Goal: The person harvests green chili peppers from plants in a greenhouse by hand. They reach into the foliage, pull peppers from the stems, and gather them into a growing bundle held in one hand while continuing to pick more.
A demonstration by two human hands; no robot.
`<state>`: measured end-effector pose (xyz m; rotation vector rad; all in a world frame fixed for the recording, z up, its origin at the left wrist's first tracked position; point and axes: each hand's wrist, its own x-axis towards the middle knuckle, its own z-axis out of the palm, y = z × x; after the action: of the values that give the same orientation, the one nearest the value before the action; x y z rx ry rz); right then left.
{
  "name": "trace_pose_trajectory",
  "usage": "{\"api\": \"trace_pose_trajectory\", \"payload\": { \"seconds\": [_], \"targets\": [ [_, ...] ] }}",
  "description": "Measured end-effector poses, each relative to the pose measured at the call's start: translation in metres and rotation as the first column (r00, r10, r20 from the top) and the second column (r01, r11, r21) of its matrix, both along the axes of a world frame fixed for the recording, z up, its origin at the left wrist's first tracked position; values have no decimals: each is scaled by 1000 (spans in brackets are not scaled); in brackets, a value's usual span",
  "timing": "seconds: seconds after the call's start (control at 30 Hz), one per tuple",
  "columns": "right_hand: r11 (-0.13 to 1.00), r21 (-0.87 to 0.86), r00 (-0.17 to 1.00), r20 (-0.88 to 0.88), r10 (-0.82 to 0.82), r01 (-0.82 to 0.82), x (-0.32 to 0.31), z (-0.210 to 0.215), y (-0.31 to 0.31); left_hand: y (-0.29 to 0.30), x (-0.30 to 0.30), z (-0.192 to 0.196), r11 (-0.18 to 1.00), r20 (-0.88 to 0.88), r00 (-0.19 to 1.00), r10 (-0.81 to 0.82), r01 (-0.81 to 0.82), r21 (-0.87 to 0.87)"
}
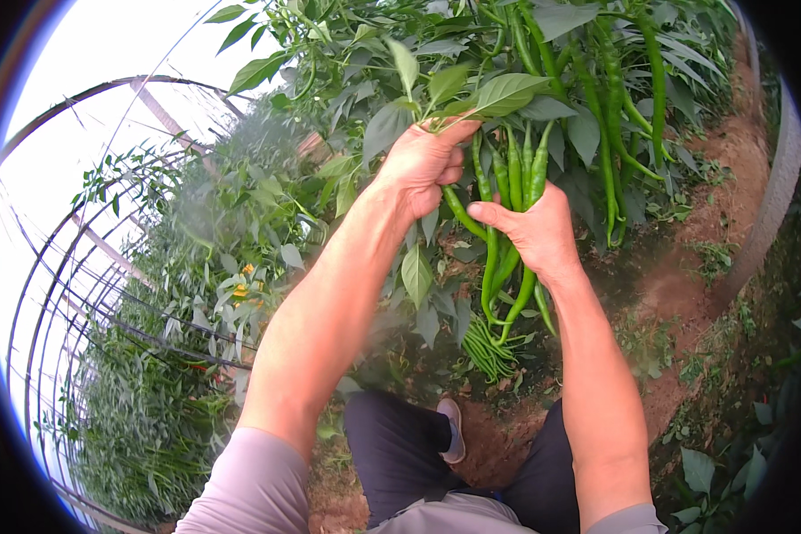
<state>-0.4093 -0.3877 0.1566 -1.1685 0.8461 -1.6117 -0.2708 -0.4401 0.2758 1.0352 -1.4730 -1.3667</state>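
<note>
Long green chili peppers hang in a bunch in front of me, and my right hand is closed around them with the thumb laid across the front. Their curved tips stick out below that hand. Up and to the left, my left hand is closed in a pinch on a leafy pepper stem, with pale leaves spreading above the fist. The palm sides and some fingers of both hands are hidden. Whether the held peppers are still joined to the plant I cannot tell.
More long peppers hang at the upper right. A pile of picked peppers lies on the ground near my shoe. Dense pepper plants and thin curved hoops fill the left. A dirt path runs along the right.
</note>
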Motion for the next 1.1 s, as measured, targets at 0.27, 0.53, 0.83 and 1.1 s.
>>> {"api": "trace_pose_trajectory", "payload": {
  "seconds": [0.27,0.53,0.83,1.1],
  "targets": [
    [999,9,998,-57,-30,30,-11,5,7,-7,-3,-15,996,-150,985,84,-82,15],
    [992,107,994,-98,-54,65,-13,5,44,1,-18,-39,980,-73,983,170,-176,-91],
    [984,176,998,49,33,-41,-15,-2,50,-9,-16,-55,941,-14,973,231,-227,-251],
    [994,110,1000,3,-9,8,-27,-10,58,-28,8,-47,935,147,935,324,-292,-203]
  ]
}}
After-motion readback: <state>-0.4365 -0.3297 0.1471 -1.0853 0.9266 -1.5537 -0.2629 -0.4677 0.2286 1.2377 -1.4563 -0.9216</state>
